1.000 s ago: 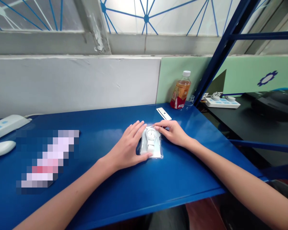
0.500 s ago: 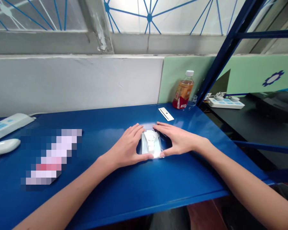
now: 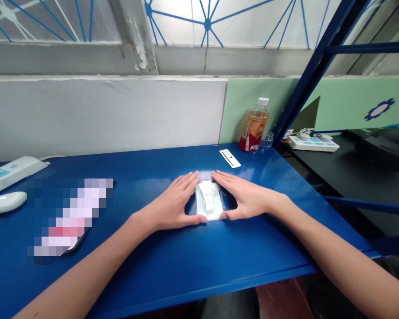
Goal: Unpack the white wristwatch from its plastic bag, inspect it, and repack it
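Note:
A white wristwatch sealed in a clear plastic pouch (image 3: 209, 200) lies flat on the blue table (image 3: 186, 261), near its middle. My left hand (image 3: 171, 206) rests on the table along the pouch's left edge, fingers stretched out, thumb touching the near left corner. My right hand (image 3: 249, 198) mirrors it on the right edge, fingers flat and straight, thumb at the near right corner. The fingertips of both hands almost meet beyond the pouch's far end. Neither hand lifts the pouch.
A bottle of amber drink (image 3: 253, 126) stands at the far right corner, with a small white tag (image 3: 230, 158) in front of it. A white power strip (image 3: 9, 170), a white mouse (image 3: 5, 202) and a blurred-out object (image 3: 69, 217) lie at left. A blue rack post (image 3: 306, 75) and black table (image 3: 352, 173) are at right.
My right hand has slid from the pouch's far end down along its right edge and flattened. My left hand has come off the pouch's top onto the table beside it.

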A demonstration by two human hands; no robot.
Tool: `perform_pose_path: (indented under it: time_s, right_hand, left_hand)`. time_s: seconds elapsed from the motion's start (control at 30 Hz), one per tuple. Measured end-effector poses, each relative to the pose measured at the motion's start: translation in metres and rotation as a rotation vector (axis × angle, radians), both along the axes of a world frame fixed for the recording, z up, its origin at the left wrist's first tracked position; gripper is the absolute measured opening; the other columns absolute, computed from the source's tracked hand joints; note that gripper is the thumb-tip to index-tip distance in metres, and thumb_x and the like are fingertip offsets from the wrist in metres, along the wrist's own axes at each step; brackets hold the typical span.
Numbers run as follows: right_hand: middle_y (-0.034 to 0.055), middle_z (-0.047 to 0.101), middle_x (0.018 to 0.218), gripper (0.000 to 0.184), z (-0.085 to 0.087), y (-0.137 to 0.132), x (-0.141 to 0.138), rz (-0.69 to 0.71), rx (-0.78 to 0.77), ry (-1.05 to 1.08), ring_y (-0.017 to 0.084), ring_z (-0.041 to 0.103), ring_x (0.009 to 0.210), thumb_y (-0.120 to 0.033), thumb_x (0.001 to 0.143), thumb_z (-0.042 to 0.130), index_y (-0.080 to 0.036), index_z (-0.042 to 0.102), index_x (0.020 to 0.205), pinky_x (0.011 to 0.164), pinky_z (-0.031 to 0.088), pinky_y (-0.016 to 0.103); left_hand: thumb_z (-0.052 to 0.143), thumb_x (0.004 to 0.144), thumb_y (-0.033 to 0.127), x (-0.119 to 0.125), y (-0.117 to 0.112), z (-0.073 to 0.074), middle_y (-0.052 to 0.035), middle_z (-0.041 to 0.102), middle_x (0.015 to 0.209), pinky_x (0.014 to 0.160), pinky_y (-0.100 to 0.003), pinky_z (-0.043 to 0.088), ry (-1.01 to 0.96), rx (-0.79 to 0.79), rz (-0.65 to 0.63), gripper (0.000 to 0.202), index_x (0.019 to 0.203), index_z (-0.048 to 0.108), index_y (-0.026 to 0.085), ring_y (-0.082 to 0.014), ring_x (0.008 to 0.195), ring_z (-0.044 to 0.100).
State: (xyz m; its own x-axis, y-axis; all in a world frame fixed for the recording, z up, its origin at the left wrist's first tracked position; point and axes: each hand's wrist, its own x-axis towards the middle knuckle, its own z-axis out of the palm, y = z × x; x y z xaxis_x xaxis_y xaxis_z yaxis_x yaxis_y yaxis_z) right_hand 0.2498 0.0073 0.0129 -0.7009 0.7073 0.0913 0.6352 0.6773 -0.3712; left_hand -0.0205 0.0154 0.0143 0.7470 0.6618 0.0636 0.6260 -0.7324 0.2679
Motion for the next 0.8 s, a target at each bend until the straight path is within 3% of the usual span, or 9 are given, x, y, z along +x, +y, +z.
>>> perform_pose_path:
  time_s: [0.27,0.67,0.8]
  right_hand:
    - [0.0227,0.024,0.158,0.113,0.0014,-0.0003,-0.0022,-0.016,-0.056,-0.003,0.036,0.022,0.147,-0.071,0.071,0.066,-0.006,0.024,0.154,0.118,0.027,0.051]
    - [0.0215,0.021,0.159,0.116,0.0051,0.0017,-0.0012,-0.029,-0.116,0.027,0.037,0.021,0.147,-0.069,0.07,0.069,-0.007,0.019,0.155,0.119,0.025,0.052]
    - [0.0197,0.026,0.158,0.108,0.0037,0.0029,-0.0008,-0.022,-0.075,0.055,0.037,0.025,0.146,-0.066,0.072,0.07,-0.01,0.026,0.154,0.118,0.026,0.052]
  left_hand:
    - [0.05,0.081,0.077,0.0037,-0.001,-0.0027,-0.019,0.026,0.158,0.117,-0.052,0.019,0.033,-0.029,0.03,0.101,0.154,0.024,0.013,-0.0346,0.147,0.02]
    - [0.046,0.082,0.079,0.0053,-0.0026,0.0006,-0.0183,0.023,0.159,0.119,-0.049,0.014,0.083,-0.054,0.033,0.102,0.154,0.022,0.01,-0.0329,0.149,0.016]
    - [0.044,0.083,0.078,0.0052,-0.0025,-0.0002,-0.018,0.023,0.159,0.119,-0.049,0.014,0.087,-0.038,0.03,0.1,0.154,0.022,0.01,-0.0331,0.149,0.016]
